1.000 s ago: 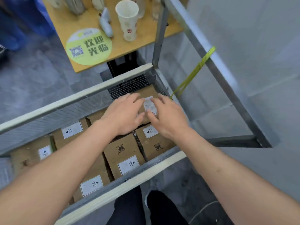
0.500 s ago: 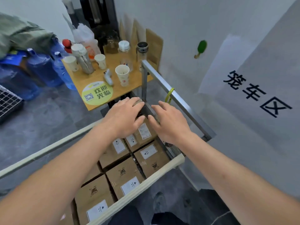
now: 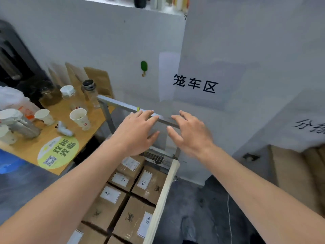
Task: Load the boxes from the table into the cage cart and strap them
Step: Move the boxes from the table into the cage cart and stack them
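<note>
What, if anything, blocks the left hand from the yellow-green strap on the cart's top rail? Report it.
Nothing visible does. The left hand is open, its fingertips right beside the yellow-green strap on the top rail; the right hand hovers apart.

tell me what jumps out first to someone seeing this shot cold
Two bare hands, the left hand and the right hand, reach forward with fingers spread near the grey metal top rail of the cage cart, holding nothing. Below them, brown cardboard boxes with white labels sit packed in rows inside the cart. On the white wall behind, large black Chinese characters stand out, and an orange wooden table crowded with paper cups and bottles sits at left.
</note>
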Available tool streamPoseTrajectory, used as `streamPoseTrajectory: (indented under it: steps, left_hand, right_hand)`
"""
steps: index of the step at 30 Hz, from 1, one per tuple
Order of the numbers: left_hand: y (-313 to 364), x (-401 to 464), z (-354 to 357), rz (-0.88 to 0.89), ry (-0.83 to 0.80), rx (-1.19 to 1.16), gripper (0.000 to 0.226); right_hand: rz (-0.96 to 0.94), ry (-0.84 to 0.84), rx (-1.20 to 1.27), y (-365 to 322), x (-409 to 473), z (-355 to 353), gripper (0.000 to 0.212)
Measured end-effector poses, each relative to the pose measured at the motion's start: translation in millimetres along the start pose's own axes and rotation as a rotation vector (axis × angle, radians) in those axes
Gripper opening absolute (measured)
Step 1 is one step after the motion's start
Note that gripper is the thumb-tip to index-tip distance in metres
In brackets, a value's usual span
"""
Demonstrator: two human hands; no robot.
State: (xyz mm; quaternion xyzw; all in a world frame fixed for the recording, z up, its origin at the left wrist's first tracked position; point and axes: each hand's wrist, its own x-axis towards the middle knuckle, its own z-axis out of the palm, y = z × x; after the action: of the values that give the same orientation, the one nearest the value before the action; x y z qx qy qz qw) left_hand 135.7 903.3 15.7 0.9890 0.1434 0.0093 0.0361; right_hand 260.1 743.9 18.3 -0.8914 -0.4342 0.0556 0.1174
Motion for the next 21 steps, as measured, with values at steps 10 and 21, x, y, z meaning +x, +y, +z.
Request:
streamPoseTrajectory:
  steps: [10,21]
  left_hand:
    - [137,27,-17,0.355,0.013,-0.074,0.063]
    - [327,8,-21,0.674,-0.012,-0.106,0.060]
  right_hand:
    - [0.352,0.140,0.023,72,-129,-54,0.057]
    - [0.605,0.309,-0.002,164,-292,-83,0.054]
